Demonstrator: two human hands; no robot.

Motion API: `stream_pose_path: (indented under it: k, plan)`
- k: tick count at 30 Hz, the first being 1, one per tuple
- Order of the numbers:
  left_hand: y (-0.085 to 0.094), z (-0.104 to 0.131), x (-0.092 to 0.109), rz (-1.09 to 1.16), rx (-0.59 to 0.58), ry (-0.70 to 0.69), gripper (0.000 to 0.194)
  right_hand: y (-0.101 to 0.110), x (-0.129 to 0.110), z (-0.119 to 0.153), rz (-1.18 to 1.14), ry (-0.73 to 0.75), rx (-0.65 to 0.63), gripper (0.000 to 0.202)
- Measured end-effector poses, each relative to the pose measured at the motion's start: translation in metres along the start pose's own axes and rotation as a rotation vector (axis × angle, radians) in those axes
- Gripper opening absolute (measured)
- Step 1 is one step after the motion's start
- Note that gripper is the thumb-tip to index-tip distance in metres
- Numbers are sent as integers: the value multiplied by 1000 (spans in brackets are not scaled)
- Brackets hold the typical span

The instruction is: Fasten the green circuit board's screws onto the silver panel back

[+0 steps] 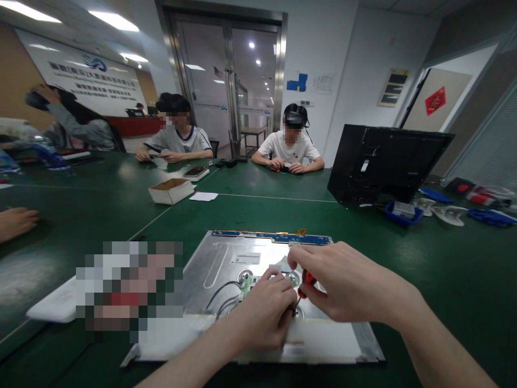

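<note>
A metal display panel lies flat on the green table, with a blue circuit strip along its far edge. Near its middle is a small green circuit board with black cables at its left. My right hand is closed round a red-handled screwdriver, whose shaft slants down toward the panel. My left hand rests over the board beside the shaft, fingers curled and pressed together; what they hold, if anything, is hidden.
A black monitor stands at the right, near a blue tray. An open box and white paper lie beyond the panel. A white object is at the left. Several people sit around the table.
</note>
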State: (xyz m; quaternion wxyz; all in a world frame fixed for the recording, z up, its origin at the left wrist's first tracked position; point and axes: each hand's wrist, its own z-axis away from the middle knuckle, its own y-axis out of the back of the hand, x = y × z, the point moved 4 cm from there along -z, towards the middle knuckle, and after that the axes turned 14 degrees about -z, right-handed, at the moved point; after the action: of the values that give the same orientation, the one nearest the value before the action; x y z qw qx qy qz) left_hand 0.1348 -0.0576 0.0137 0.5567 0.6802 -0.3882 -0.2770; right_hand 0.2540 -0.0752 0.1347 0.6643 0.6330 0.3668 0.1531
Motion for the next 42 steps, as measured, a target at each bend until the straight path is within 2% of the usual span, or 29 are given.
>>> stream_pose_path:
  k: [5, 9, 15, 21, 28, 31, 39, 42]
  plan:
    - [1, 0, 1, -2, 1, 2, 8, -1, 4, -4, 63, -54, -4, 10]
    - [0, 0, 0, 2, 3, 7, 13, 1, 1, -2, 44, -28, -20, 9]
    - [-2, 0, 0, -8, -3, -8, 11, 1, 1, 1, 24, 20, -15, 15]
    - [1, -1, 0, -16, -17, 5, 6, -1, 6, -4, 46, -18, 1, 12]
    - [-1, 0, 0, -28, -14, 1, 11, 1, 3, -1, 12, -4, 7, 9]
    - [-2, 0, 0, -23, -14, -9, 12, 1, 3, 1, -9, 10, 2, 15]
    - [2, 0, 1, -18, -25, -1, 11, -2, 7, -2, 58, -80, -10, 17]
    - [2, -1, 1, -8, -18, -7, 11, -1, 5, 0, 27, -59, -7, 17]
